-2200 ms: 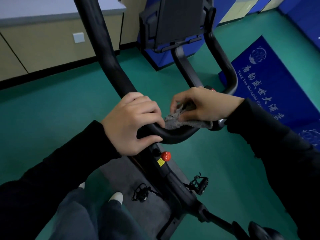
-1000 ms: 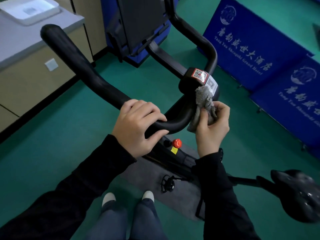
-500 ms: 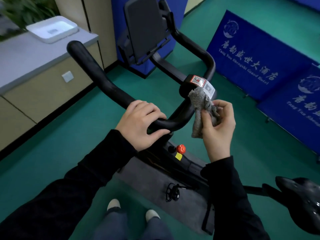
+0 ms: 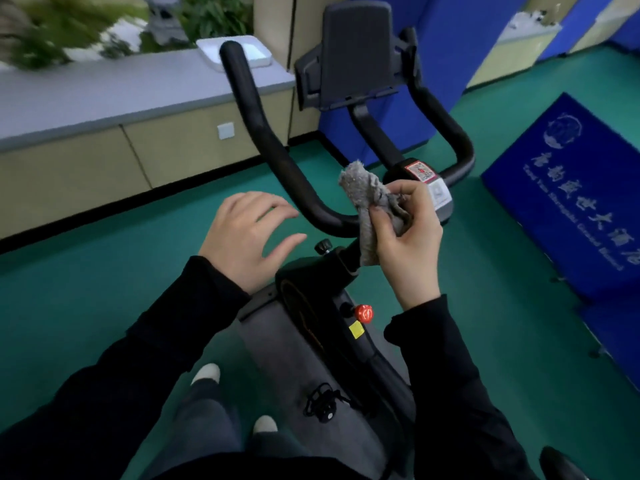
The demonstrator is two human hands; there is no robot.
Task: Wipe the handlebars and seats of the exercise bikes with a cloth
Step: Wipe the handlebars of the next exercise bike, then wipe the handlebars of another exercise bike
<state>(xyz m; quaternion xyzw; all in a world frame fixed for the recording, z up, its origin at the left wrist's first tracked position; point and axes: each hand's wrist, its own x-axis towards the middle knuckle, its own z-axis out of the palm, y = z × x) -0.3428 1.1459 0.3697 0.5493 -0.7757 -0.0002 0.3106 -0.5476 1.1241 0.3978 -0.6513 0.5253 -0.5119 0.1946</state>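
A black exercise bike stands in front of me, its curved handlebar [image 4: 277,154] rising to the left and looping right past a stickered centre clamp [image 4: 427,183]. My right hand [image 4: 405,244] pinches a crumpled grey cloth [image 4: 367,202] just in front of the bar's centre. My left hand [image 4: 242,240] hovers with spread fingers to the left of the bar, touching nothing. Only the black tip of the seat [image 4: 561,467] shows at the bottom right edge.
A tablet holder [image 4: 353,53] stands above the bar. A red knob [image 4: 363,313] and a pedal [image 4: 322,407] sit on the frame over a grey mat [image 4: 277,344]. A counter [image 4: 104,95] with a white tray is at the left; blue signs [image 4: 568,188] lean at the right.
My left hand has let go of the handlebar and now hovers spread beside it. My right hand still holds the cloth near the bar's centre. The view has tilted upward.
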